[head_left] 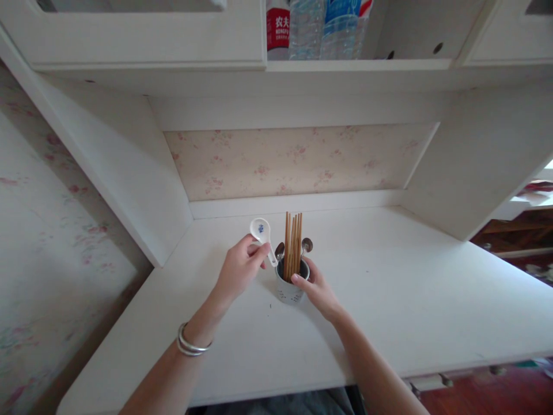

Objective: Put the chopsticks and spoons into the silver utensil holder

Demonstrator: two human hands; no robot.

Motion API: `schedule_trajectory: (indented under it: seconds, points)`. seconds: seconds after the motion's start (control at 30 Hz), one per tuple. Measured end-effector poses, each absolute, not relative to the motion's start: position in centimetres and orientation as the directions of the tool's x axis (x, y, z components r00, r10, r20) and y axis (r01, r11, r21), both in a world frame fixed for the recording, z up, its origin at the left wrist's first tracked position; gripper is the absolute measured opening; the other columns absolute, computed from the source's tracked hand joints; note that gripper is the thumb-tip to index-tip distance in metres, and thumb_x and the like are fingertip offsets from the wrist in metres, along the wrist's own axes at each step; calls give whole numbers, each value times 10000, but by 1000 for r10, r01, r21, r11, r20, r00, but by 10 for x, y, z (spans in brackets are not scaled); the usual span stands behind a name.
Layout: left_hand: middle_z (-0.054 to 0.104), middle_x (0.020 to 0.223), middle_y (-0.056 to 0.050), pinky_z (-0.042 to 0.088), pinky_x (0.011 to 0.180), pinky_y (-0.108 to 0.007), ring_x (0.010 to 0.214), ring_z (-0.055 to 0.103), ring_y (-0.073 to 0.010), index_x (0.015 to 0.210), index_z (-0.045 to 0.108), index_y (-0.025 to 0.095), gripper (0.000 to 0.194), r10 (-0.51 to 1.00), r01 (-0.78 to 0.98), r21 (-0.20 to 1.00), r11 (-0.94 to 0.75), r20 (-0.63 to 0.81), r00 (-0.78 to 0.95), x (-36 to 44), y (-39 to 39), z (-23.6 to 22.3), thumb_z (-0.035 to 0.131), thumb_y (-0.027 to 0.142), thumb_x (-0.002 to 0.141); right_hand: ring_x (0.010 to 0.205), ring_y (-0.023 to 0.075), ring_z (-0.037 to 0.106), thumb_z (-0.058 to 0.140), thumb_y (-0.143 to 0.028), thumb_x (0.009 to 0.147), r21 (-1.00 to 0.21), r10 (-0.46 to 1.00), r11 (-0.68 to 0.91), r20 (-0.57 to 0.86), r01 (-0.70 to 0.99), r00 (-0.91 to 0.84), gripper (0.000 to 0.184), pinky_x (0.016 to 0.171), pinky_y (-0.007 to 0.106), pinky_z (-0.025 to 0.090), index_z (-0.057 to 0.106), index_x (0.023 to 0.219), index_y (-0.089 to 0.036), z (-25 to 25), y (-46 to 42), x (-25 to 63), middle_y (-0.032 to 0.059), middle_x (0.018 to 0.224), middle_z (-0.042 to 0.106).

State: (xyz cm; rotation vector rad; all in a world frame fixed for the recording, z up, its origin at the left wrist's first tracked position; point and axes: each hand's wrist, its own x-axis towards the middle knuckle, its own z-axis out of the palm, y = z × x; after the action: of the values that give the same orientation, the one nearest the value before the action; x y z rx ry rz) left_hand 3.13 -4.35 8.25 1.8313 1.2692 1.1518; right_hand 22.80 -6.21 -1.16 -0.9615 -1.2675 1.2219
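A small white utensil cup (pixel 288 291) stands on the white desk (pixel 389 300), with several wooden chopsticks (pixel 292 245) upright in it and two metal spoon ends (pixel 306 245) sticking out. My left hand (pixel 239 269) pinches a white ceramic spoon with a blue flower (pixel 261 233) by its handle, whose lower end sits at the cup's rim. My right hand (pixel 317 288) wraps around the right side of the cup, thumb on the rim. A silver bangle (pixel 190 344) circles my left wrist.
The desk sits in a white alcove with a floral back panel (pixel 298 158). Water bottles (pixel 319 29) stand on the shelf above. A slanted white side wall (pixel 116 173) closes the left; the right wall (pixel 475 173) closes that side. Wooden floor (pixel 496 392) shows below right.
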Motion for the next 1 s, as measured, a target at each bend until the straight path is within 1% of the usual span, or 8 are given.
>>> schedule_trajectory:
  seconds: [0.1, 0.2, 0.33, 0.47, 0.67, 0.87, 0.93, 1.0]
  points:
    - [713, 767, -33, 453, 619, -238, 646, 650, -153, 889, 619, 197, 320, 927, 431, 821, -376, 335, 170, 56, -47, 81, 490, 489, 864, 1093, 259, 583, 720, -414, 750, -977, 978, 167, 181, -130, -105, 580, 924, 402, 456, 495, 1256, -242, -11, -63, 228, 70, 1192, 633]
    - [730, 869, -50, 462, 690, -251, 757, 671, -173, 927, 656, 212, 301, 921, 538, 751, -384, 351, 167, 72, -48, 69, 484, 454, 877, 1071, 253, 584, 713, -408, 759, -977, 974, 187, 198, -106, -113, 568, 897, 390, 466, 492, 1256, -245, -12, -62, 228, 64, 1174, 634]
    - [731, 885, -50, 448, 703, -273, 786, 665, -192, 943, 675, 238, 299, 924, 730, 583, -357, 333, 185, 82, -51, 56, 454, 433, 895, 1041, 248, 588, 718, -419, 748, -975, 969, 200, 211, -94, -126, 565, 870, 375, 475, 502, 1241, -247, -14, -61, 228, 58, 1136, 642]
    - [724, 885, -67, 445, 747, -299, 805, 656, -202, 934, 685, 224, 318, 906, 775, 496, -392, 353, 233, 84, -54, 52, 424, 405, 914, 1045, 241, 583, 719, -427, 746, -969, 962, 218, 233, -115, -141, 537, 886, 367, 465, 519, 1214, -254, -15, -60, 228, 51, 1161, 627]
    - [718, 952, -67, 458, 812, -318, 873, 653, -210, 1024, 663, 220, 252, 906, 758, 515, -401, 345, 245, 84, -54, 51, 491, 344, 887, 1021, 238, 585, 717, -449, 742, -970, 963, 222, 235, -103, -134, 517, 858, 355, 466, 538, 1182, -243, -18, -60, 228, 51, 1121, 638]
    - [708, 984, -33, 476, 841, -299, 874, 643, -180, 1008, 658, 229, 203, 882, 684, 573, -451, 404, 243, 81, -54, 50, 546, 235, 838, 1073, 249, 577, 734, -439, 728, -969, 968, 207, 223, -136, -118, 626, 881, 378, 474, 489, 1275, -261, -19, -60, 228, 59, 1176, 621]
    - [701, 978, -34, 481, 850, -293, 858, 637, -169, 1002, 656, 223, 202, 872, 649, 597, -471, 426, 241, 79, -55, 49, 531, 221, 844, 1071, 250, 585, 743, -424, 719, -969, 966, 207, 225, -137, -130, 637, 888, 390, 478, 486, 1281, -270, -17, -61, 228, 55, 1177, 625]
    - [689, 976, -41, 488, 850, -283, 869, 630, -161, 979, 655, 215, 195, 857, 590, 631, -504, 452, 247, 75, -58, 48, 498, 218, 864, 1104, 251, 574, 782, -384, 680, -966, 957, 235, 249, -111, -145, 714, 944, 412, 452, 457, 1305, -271, -17, -62, 227, 59, 1211, 613]
